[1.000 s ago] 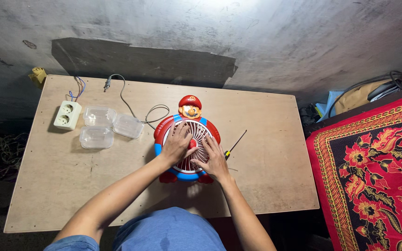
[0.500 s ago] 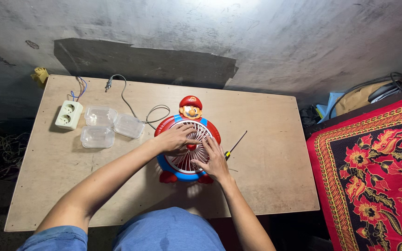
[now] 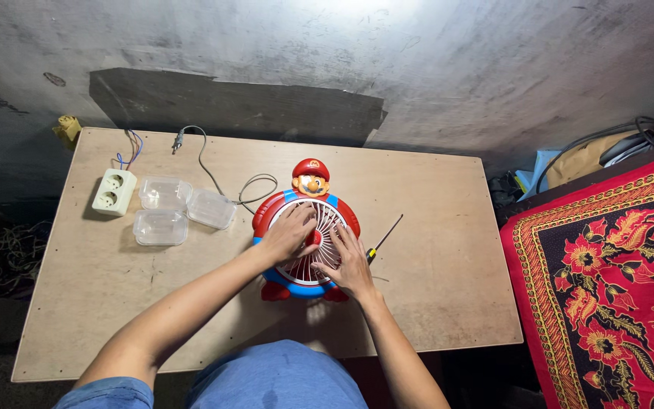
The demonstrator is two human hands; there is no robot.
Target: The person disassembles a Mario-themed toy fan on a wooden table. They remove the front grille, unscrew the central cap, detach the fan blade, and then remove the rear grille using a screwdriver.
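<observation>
In the middle of the pale plywood tabletop (image 3: 433,303), a small round plastic fan shaped as a cartoon figure in red and blue, with a white slatted grille (image 3: 306,235), is laid on its back, the figure's red-capped head turned toward the far wall. The left hand (image 3: 289,235) is spread flat on the left part of the grille, fingers extended and slightly parted, pressed on the slats rather than closed around anything. The right hand (image 3: 350,261) is laid on the lower right part of the grille, likewise open, its fingertips pointed toward the red hub at the centre. The fan is thus found directly beneath both palms. Just right of the right hand, a thin screwdriver with a yellow and black handle (image 3: 384,236) is seen lying slantwise on the board. Three clear plastic lidded tubs (image 3: 172,208) are grouped to the left of the fan, a white double socket block (image 3: 113,192) beside them, and a grey cord with plug (image 3: 213,170) is trailed from the fan toward the far edge.
</observation>
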